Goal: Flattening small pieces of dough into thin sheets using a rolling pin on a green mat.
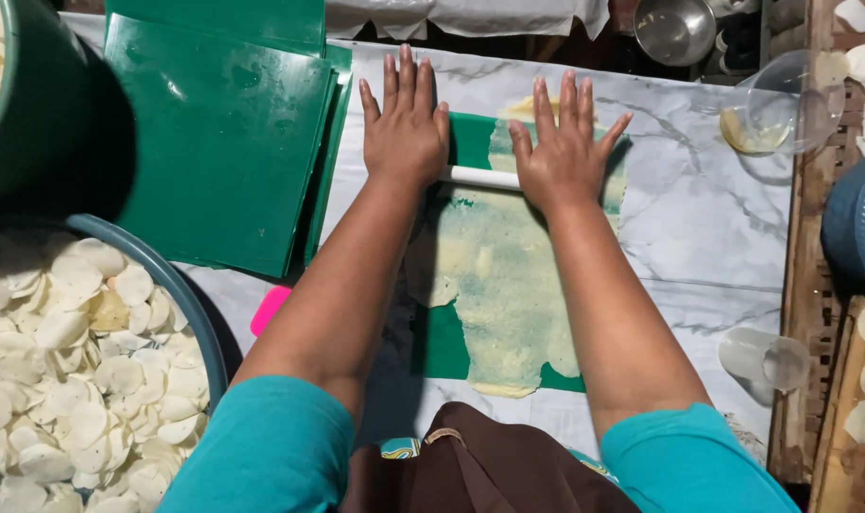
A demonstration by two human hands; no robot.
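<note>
your left hand (406,128) and right hand (563,152) lie flat, fingers (542,106) spread wide, pressing a white rolling pin (483,177) that runs left to right across thin pale dough (501,275) on a green sheet (445,342) mid-bench (708,218). a teal basin (180,290) at your left holds pale round chips (71,361); a clear bowl (779,104) holds yellowish paste.

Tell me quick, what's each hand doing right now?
Left hand: open, palm flat on the white rolling pin.
Right hand: open, fingers spread, pressing the same pin over the thin dough sheet.
</note>
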